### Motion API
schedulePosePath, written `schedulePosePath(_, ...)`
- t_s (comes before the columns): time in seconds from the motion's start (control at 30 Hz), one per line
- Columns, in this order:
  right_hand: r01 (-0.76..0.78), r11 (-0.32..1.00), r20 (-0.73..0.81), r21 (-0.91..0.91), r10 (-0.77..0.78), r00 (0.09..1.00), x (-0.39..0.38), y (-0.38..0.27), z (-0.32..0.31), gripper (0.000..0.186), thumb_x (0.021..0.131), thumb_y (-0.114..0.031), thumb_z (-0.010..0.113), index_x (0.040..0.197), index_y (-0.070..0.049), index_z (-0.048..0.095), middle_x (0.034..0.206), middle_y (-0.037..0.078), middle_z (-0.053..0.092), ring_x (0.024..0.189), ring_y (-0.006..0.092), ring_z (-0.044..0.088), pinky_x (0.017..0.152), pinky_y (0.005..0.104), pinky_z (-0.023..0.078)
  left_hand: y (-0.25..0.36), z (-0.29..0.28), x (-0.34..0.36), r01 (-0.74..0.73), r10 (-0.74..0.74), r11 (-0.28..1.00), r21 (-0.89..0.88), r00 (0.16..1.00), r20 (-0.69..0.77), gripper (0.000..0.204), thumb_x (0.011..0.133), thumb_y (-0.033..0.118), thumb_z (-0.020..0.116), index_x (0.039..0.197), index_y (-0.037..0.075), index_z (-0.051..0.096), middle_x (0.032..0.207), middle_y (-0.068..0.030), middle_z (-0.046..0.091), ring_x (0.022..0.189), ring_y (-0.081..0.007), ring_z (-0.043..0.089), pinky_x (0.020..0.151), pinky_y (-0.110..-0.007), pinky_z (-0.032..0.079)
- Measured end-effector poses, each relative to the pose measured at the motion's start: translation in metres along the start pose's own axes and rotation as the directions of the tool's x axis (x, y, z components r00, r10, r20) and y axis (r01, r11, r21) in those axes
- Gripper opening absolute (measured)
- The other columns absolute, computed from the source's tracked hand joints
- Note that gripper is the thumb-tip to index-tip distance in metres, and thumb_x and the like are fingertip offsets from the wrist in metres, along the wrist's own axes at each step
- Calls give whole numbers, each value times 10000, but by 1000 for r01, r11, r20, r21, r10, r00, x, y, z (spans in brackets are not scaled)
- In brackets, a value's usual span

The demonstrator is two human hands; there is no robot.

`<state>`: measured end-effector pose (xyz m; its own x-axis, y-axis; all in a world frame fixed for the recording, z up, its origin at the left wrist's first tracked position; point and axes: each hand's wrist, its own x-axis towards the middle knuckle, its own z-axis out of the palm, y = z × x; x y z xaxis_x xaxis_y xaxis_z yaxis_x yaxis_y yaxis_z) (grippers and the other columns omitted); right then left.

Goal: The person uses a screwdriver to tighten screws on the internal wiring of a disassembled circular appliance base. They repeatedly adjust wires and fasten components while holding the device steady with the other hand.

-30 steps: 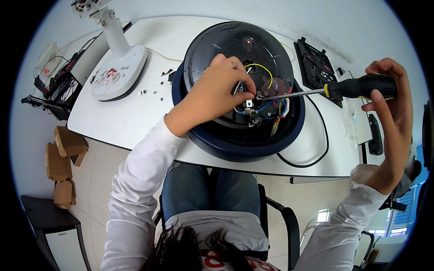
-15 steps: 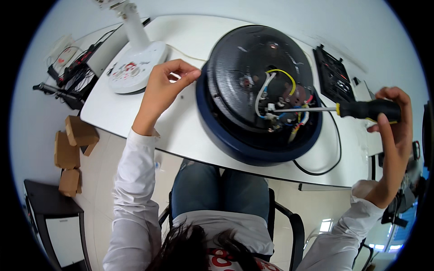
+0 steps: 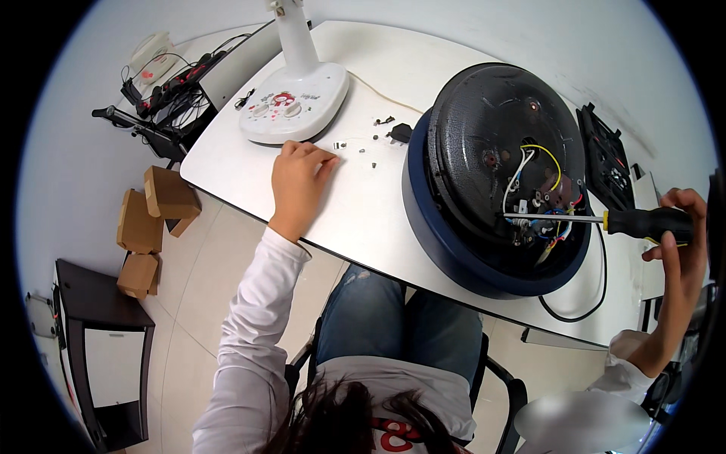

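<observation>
My right hand [image 3: 677,246] is wrapped loosely round the black handle of a screwdriver [image 3: 646,223]. Its long shaft points left, the tip among wires [image 3: 556,223] on a round appliance with a dark blue housing [image 3: 461,261]. The appliance's black metal plate [image 3: 484,129] is tilted up and exposed. Over the tabletop at left is my left hand [image 3: 297,189], thumb and fingertips drawn together; whatever they may hold is too small to make out. Close beyond its fingertips lie several small loose parts [image 3: 362,150] and a black piece [image 3: 399,134].
A white fan base [image 3: 325,106] with its upright post stands at the back left of the white table [image 3: 355,219]. At the back right lies an open black tool case [image 3: 605,163]. A black cord [image 3: 582,318] curls beside the appliance. Cardboard boxes [image 3: 144,219] sit at far left.
My left hand has left the appliance's rim and come down over the table by the small parts. The view has turned left. My right hand still holds the screwdriver at the wires.
</observation>
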<state>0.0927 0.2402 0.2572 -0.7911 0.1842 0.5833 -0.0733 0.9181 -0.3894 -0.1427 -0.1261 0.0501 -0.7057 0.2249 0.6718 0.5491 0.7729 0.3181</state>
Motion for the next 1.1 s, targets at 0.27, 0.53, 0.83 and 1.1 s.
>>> schedulePosePath(0.27, -15, 998, 11, 61, 14, 1000, 1, 4, 10, 477, 854, -218, 583, 1275, -52, 433, 1153, 138, 533, 1050, 176, 563, 620, 228, 495, 4, 4, -2, -170, 163, 982, 87, 983, 79, 83, 755, 158, 680, 803, 96, 706, 822, -8, 616, 859, -207, 532, 732, -342, 429)
schedulePosePath(0.53, -38, 995, 31, 96, 36, 999, -3, 4, 10, 462, 861, -186, 565, 1279, -43, 429, 1148, 133, 535, 1006, 164, 573, 611, 222, 487, 0, 2, -4, -96, 97, 995, -9, 991, 90, 127, 781, 85, 638, 889, 99, 704, 865, -16, 626, 871, -214, 534, 760, -342, 413)
schedulePosePath(0.83, -43, 992, 34, 120, 39, 999, -3, 0, 12, 473, 853, -204, 573, 1273, -38, 432, 1130, 127, 545, 951, 150, 584, 596, 229, 493, -3, 0, -2, -44, 46, 995, -85, 999, 28, 142, 788, 61, 624, 923, 59, 669, 874, -55, 625, 888, -243, 547, 769, -359, 414)
schedulePosePath(1.1, 16, 998, -112, -54, -22, 993, -4, 25, -5, 498, 879, -255, 583, 1318, -71, 437, 1202, 140, 558, 971, 164, 613, 634, 213, 506, -2, -4, 2, -45, 41, 960, -276, 999, -22, 132, 794, 71, 632, 920, 35, 622, 856, -71, 620, 876, -258, 552, 749, -355, 423)
